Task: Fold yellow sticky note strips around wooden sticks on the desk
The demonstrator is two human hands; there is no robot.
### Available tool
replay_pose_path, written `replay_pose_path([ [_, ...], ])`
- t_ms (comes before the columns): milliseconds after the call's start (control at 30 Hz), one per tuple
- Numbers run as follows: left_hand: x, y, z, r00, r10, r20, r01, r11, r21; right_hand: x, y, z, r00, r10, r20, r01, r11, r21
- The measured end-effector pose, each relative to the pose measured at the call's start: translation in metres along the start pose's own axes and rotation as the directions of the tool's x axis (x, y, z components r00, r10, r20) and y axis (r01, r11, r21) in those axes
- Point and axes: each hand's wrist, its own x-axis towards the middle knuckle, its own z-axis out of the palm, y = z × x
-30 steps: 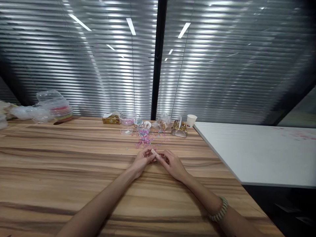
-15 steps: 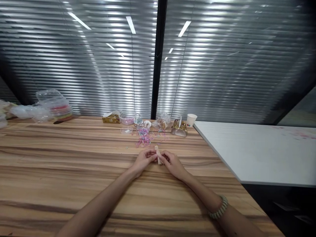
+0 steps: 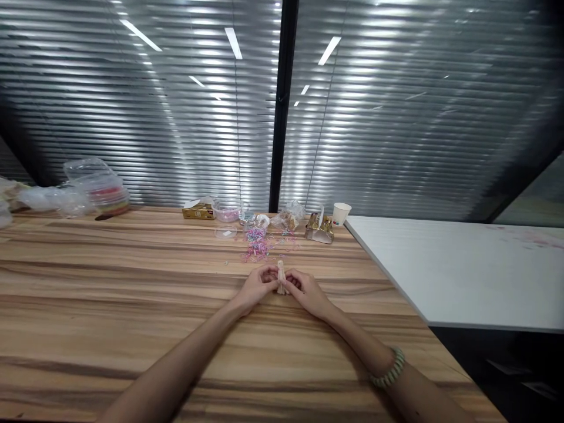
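Both hands meet over the wooden table around a small pale beige bundle (image 3: 281, 277), narrow at its top and wider at its foot. My left hand (image 3: 258, 288) pinches it from the left, thumb in front and fingers curled behind. From the right, my right hand (image 3: 307, 290) grips it in the same way, with its thumb across the lower front. The bundle stands close to upright, and I cannot make out what it consists of. Just beyond it lies a heap of small pink and purple bands (image 3: 256, 251), some strewn about singly.
Along the back edge stand a gold tissue box (image 3: 199, 211), a clear round tub (image 3: 227, 212), a crumpled plastic bag (image 3: 289, 216), a torn gold pack (image 3: 319, 229) and a paper cup (image 3: 341, 214). Plastic containers (image 3: 106, 191) are at far left. A white table (image 3: 467, 270) adjoins on the right.
The pale bundle has turned from a slight leftward lean to nearly upright. My fingers have shifted slightly around it; both hands stay in the same place.
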Motion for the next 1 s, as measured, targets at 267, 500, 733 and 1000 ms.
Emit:
replay_pose_path([
  [267,0.001,0.0,0.001,1.0,0.008,-0.009,-0.009,0.996,-0.086,-0.001,-0.001,0.0,0.999,-0.013,0.041,0.013,1.0,-0.01],
  [500,-0.001,0.006,0.005,1.0,0.002,-0.016,-0.004,0.993,-0.12,-0.001,0.0,0.0,0.996,-0.089,-0.022,0.089,0.996,-0.008],
  [733,0.002,-0.001,0.002,1.0,0.0,-0.024,-0.003,0.99,-0.141,-0.003,-0.006,-0.001,0.986,-0.162,-0.034,0.156,0.978,-0.136],
  [1000,0.004,-0.005,0.001,0.996,0.012,-0.085,-0.022,0.992,-0.122,-0.005,-0.001,0.001,0.982,-0.18,-0.059,0.164,0.962,-0.217],
])
